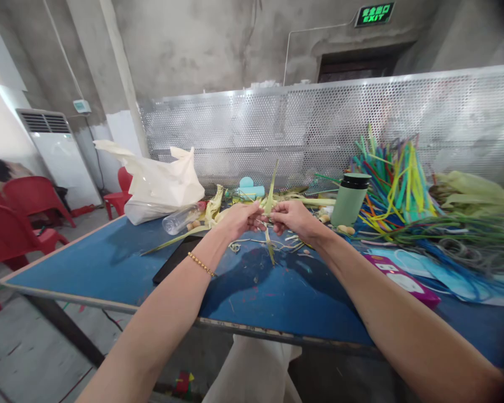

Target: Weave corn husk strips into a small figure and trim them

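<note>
Over the middle of the blue table, my left hand (pixel 247 218) and my right hand (pixel 293 219) meet, with fingertips closed on a pale green leaf strip (pixel 272 187). One end of the strip points up above my fingers; another piece hangs down below them towards the tabletop. The strip looks like dried husk or palm leaf. My fingers hide its middle, so I cannot tell whether it is folded or knotted there. A beaded bracelet (pixel 201 264) circles my left wrist. Behind my hands lie more leaf pieces (pixel 215 206).
A white plastic bag (pixel 163 187) and clear bottle (pixel 178 219) stand left. A green tumbler (pixel 349 200), colourful strips (pixel 407 184) and a purple box (pixel 403 280) are right. A dark flat object (pixel 174 263) lies beneath my left forearm. Perforated metal panels (pixel 252 134) back the table (pixel 88 268).
</note>
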`<state>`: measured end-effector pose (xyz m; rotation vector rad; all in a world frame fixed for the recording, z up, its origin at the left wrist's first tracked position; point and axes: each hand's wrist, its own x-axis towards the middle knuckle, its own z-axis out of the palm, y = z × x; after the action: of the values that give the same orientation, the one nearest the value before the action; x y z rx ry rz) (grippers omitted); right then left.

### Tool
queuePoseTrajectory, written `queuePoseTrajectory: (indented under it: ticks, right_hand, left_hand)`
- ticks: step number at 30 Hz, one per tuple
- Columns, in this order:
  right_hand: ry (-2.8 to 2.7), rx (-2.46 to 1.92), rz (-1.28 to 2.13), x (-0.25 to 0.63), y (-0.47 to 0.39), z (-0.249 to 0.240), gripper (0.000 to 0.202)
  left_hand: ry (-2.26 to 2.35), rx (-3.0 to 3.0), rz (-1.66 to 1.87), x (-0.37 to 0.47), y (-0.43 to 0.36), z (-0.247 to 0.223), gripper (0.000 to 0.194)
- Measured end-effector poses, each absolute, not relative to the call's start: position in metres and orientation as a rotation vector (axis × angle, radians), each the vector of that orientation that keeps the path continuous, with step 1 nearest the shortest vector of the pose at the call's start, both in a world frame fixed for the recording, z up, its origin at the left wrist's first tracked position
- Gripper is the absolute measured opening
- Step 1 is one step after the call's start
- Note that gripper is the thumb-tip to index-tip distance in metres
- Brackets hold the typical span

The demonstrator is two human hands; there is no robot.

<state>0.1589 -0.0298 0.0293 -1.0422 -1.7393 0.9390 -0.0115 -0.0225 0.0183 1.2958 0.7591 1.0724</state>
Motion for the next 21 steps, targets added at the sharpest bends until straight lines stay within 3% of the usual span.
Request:
queuePoseTrajectory:
  ticks: [5,13,21]
  right_hand:
    - [-1.750,-1.034,0.937,0.156,-0.031,0.029,0.025]
    - [-1.763,-1.053,0.874,0.155,-0.030,0.028,0.021]
    - [-2.048,-0.860,-0.182,0.162,-0.022,0.026,0.011]
  left_hand:
    - [0.827,1.423,1.129,-0.008,-0.023,0.016,0.007]
    - [0.874,1.374,1.199,-0.008,-0.020,0.015,0.014]
    - [0.872,1.284,1.255,-0.010,-0.016,0.015,0.013]
